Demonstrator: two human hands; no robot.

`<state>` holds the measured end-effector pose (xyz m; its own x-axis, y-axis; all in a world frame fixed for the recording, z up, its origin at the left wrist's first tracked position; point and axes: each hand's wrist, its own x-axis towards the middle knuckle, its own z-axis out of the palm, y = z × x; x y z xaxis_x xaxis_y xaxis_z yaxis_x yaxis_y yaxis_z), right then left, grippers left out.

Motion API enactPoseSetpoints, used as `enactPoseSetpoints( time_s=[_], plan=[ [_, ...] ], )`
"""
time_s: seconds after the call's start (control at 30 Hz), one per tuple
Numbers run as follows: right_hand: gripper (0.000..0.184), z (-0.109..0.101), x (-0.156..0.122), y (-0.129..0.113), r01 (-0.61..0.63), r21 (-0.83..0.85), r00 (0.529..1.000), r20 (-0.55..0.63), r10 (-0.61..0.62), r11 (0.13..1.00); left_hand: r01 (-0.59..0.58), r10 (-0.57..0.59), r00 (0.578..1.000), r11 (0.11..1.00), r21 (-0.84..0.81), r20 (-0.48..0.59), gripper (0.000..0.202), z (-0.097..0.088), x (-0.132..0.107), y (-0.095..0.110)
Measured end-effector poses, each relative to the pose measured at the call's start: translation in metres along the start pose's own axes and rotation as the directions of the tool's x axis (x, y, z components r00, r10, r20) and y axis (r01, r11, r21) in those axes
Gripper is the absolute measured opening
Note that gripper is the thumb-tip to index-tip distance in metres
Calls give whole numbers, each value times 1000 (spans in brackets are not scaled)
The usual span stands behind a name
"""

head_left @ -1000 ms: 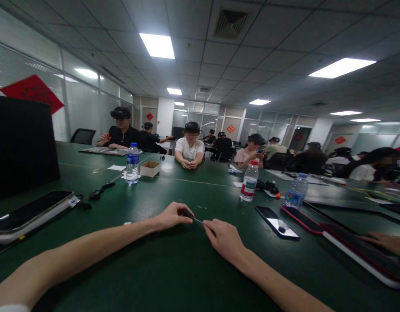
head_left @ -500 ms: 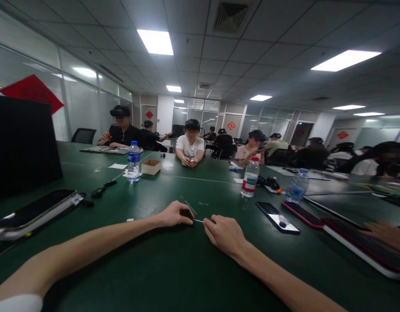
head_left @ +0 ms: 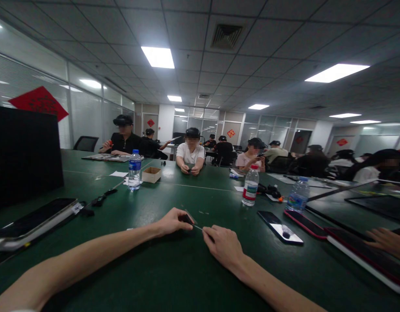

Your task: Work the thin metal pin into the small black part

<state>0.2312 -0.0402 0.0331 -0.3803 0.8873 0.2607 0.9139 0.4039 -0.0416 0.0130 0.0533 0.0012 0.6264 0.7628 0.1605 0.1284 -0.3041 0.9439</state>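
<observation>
While over table (head_left: 174, 273), left hand (head_left: 172, 221), right hand (head_left: 223, 245) on thin pin (head_left: 198, 226).

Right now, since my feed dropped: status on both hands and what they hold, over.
Left hand pinched shut on small dark piece. Right hand pinching thin pin, tip toward the piece. Phone lies apart, right of the hands.

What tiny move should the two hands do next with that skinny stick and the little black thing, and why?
Probably nudge the thin pin gently toward the small dark piece. The left hand pinches that piece, the right hand holds the pin, and its tip sits right at the piece, so only a small, steady push looks needed.
</observation>
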Motion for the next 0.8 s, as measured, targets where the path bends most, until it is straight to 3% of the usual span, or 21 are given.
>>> enactPoseSetpoints(
  time_s=[0.33, 0.57, 0.8],
  plan=[
    [39, 2, 1, -2, -34, 55, 999, -13, 35, 998, 3, -6, 999, 996, -85, -35, 41, 2, 3, -5],
    [38, 7, 2, 2, -18, 60, 999, -44, 21, 998, 6, -8, 997, 1000, -22, -81, 44, 4, 1, 0],
    [39, 5, 2, 6, -14, 62, 1000, -21, 15, 998, 0, -1, 999, 1000, -21, -43, 43, 4, 0, 4]
  ],
)
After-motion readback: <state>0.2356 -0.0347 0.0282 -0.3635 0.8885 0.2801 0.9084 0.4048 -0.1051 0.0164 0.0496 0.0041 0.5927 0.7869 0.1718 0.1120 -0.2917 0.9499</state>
